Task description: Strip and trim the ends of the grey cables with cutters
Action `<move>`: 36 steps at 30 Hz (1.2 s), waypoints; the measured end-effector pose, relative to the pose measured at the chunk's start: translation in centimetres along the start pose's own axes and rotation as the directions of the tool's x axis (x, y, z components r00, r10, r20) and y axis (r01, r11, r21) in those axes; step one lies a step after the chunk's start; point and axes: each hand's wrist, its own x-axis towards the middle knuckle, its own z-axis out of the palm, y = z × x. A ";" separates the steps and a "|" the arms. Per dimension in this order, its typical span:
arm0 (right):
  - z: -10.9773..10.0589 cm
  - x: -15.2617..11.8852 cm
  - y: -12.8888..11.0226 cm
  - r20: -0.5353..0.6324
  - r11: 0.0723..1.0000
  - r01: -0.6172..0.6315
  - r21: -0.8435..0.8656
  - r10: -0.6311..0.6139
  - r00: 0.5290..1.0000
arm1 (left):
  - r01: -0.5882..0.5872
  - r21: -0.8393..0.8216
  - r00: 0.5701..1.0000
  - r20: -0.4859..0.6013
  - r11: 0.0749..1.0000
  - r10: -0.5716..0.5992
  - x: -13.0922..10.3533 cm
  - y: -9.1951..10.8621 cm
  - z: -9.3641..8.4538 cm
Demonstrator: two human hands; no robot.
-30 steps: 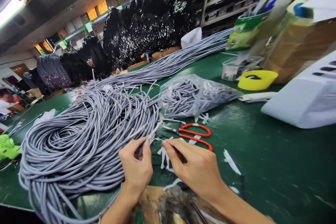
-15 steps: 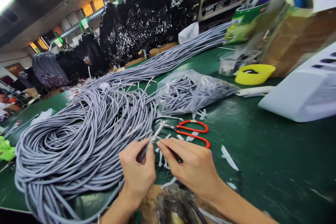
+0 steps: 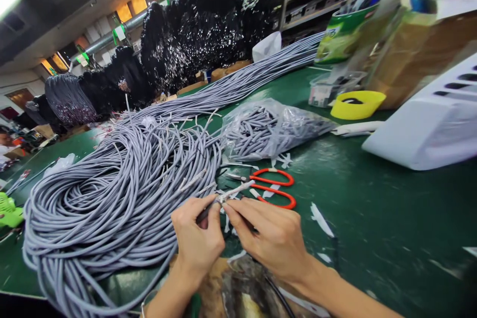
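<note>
- Now, left fingers (image 3: 215,221) grip the grey cable (image 3: 206,212) left of the scissors (image 3: 272,182), apparently for steadiness.
- Right fingers (image 3: 238,210) pinch its pale stripped end (image 3: 238,190), presumably for finer control.

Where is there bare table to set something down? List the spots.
Widest: green table right of the scissors, below the white slotted object. Smaller: between the plastic bag and straight cables. Crowded: the left, under coiled cables, and around the left hand and right hand.
</note>
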 end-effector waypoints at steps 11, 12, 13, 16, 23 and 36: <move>-0.4 0.6 0.5 0.009 0.998 -0.010 -0.062 0.011 1.000 | -0.079 0.072 0.991 -0.103 0.994 0.087 0.0 -0.5 -0.2; -0.4 0.6 0.5 0.014 0.998 -0.006 -0.066 0.007 1.000 | -0.093 0.076 0.989 -0.107 0.993 0.100 0.0 -0.4 -0.2; -0.5 0.6 0.4 0.017 0.998 -0.003 -0.068 0.004 1.000 | -0.104 0.078 0.987 -0.111 0.991 0.113 0.0 -0.4 -0.2; -0.5 0.6 0.4 0.020 0.998 0.007 -0.063 -0.006 1.000 | -0.122 0.089 0.984 -0.121 0.989 0.132 0.0 -0.4 -0.2; -0.2 0.7 0.5 0.103 0.986 -0.142 0.092 0.132 0.986 | -0.181 0.086 0.978 -0.094 0.980 0.189 -0.4 -0.3 0.1; -0.6 0.1 -0.4 0.014 0.985 -0.022 0.171 0.020 1.000 | 0.235 -0.128 0.969 -0.053 0.964 -0.243 1.2 -1.8 0.0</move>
